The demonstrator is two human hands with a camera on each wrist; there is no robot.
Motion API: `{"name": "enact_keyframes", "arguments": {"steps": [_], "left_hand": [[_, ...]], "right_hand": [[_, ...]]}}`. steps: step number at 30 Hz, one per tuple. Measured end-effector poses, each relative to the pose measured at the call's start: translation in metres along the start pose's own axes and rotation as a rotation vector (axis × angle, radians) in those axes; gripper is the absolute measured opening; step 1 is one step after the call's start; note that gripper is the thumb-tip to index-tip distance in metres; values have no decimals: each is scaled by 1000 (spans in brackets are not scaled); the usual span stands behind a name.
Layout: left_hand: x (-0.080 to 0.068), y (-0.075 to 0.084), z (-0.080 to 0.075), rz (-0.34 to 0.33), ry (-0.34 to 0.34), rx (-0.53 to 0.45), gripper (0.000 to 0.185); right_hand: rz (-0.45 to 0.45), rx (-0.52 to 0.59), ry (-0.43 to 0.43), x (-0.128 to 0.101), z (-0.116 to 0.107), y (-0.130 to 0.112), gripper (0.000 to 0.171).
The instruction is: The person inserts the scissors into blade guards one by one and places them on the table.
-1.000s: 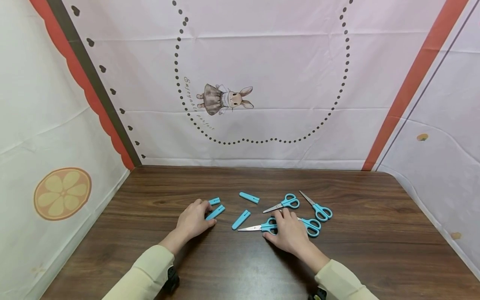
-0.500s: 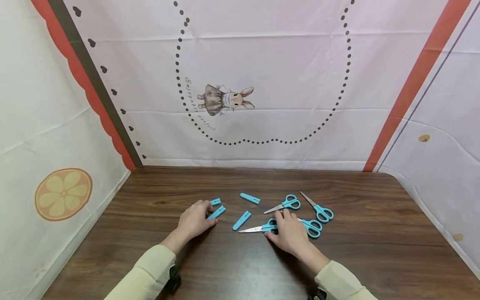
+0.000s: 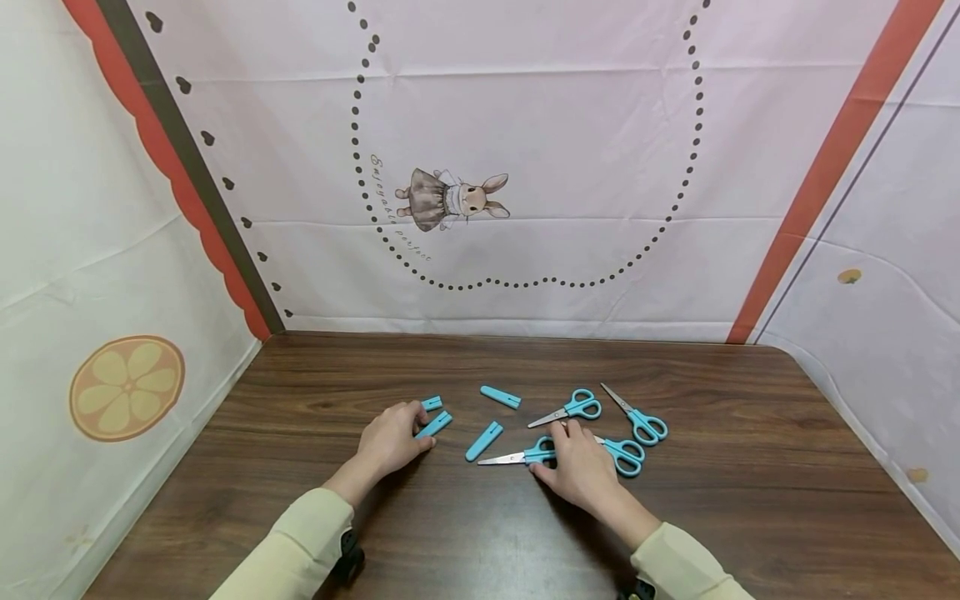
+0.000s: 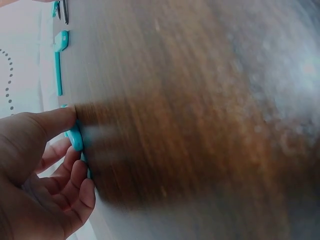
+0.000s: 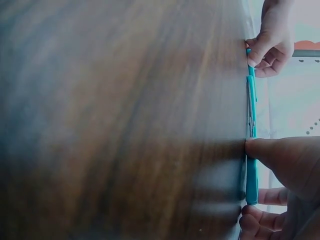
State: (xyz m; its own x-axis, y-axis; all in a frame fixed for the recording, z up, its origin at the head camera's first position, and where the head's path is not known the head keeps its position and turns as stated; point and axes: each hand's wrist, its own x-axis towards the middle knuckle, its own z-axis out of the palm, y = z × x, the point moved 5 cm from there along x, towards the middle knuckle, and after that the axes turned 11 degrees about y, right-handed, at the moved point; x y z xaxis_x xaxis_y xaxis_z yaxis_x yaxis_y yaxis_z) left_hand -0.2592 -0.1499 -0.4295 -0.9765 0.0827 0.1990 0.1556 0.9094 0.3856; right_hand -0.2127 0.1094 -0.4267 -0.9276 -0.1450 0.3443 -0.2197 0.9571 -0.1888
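Pinching a slim blue blade cover (image 3: 432,426), left hand (image 3: 387,441); right hand (image 3: 578,467) grips blue scissors (image 3: 525,455) by the handle. Both light, rigid, slick plastic; avoid bare blade.

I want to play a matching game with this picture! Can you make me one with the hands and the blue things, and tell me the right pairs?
Things:
1. left hand
2. right hand
3. farthest cap
4. rightmost scissors

Places:
A. lies alone near the table's back, untouched
B. pinches a blue cap
C. farthest right, no hand on it
D. on the nearest scissors' handle

Pairs: 1-B, 2-D, 3-A, 4-C
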Motion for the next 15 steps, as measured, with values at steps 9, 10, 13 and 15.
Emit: {"name": "enact_keyframes", "arguments": {"steps": [9, 10, 13, 15], "left_hand": [[1, 0, 2, -7, -7, -9, 27], [1, 0, 2, -8, -9, -11, 26], [1, 0, 2, -11, -12, -19, 26], [2, 0, 2, -13, -14, -22, 25]], "right_hand": [[-11, -5, 6, -1, -1, 2, 51], [-14, -6, 10, -1, -1, 2, 51], [-18, -10, 23, -1, -2, 2, 51], [-19, -11, 29, -1, -2, 2, 51]]}}
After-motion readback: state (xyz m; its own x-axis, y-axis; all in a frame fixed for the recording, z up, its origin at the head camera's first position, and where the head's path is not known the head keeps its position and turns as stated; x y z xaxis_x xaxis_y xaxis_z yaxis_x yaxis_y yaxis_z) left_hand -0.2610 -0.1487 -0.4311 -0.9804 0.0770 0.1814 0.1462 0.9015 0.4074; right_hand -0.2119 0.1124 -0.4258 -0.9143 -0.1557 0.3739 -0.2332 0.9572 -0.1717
